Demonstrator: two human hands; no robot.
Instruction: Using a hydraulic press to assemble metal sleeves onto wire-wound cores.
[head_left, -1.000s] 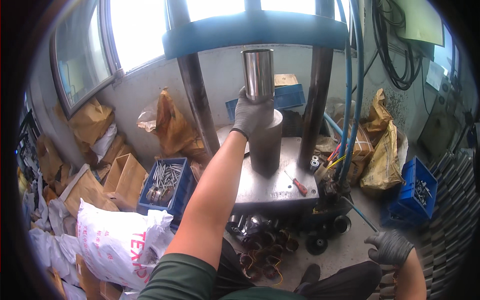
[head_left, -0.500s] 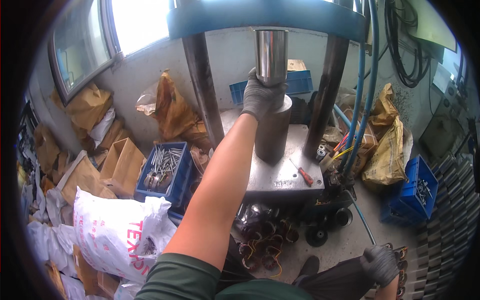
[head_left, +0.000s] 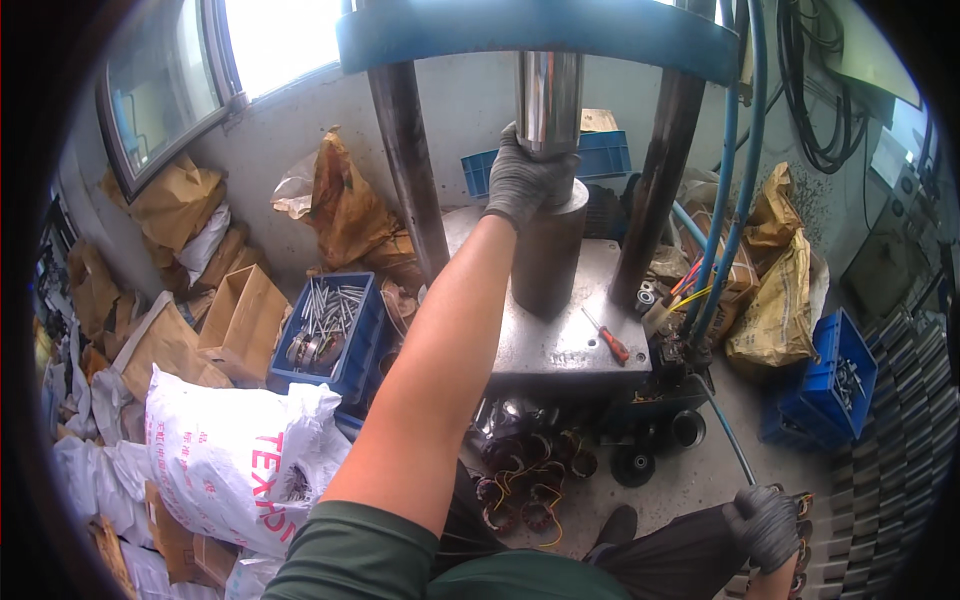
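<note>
My left hand (head_left: 528, 180), in a grey knit glove, is closed at the lower end of the shiny chrome press ram (head_left: 549, 100). Its thumb lies against the ram, and the fingers curl just above the dark steel cylinder (head_left: 548, 260). Whatever lies inside that grip is hidden. The cylinder stands upright on the metal press bed (head_left: 480, 352). Low on the right, my gloved right hand (head_left: 763, 528) wraps around the end of a long thin lever (head_left: 728, 430), which slants up toward the press. A red-handled screwdriver (head_left: 612, 345) lies on the bed, right of the cylinder.
Dark steel columns (head_left: 408, 150) flank the ram beneath a blue crossbeam (head_left: 540, 32). Blue bins (head_left: 352, 385) of metal parts, a wooden box (head_left: 245, 320) and a white sack (head_left: 215, 455) stand left. Wound motor parts (head_left: 535, 515) lie below; blue hoses (head_left: 738, 180) hang right.
The whole view has shifted slightly, so the press sits a little higher in the picture. Both hands keep their places on the ram end and lever; no other clear movement shows.
</note>
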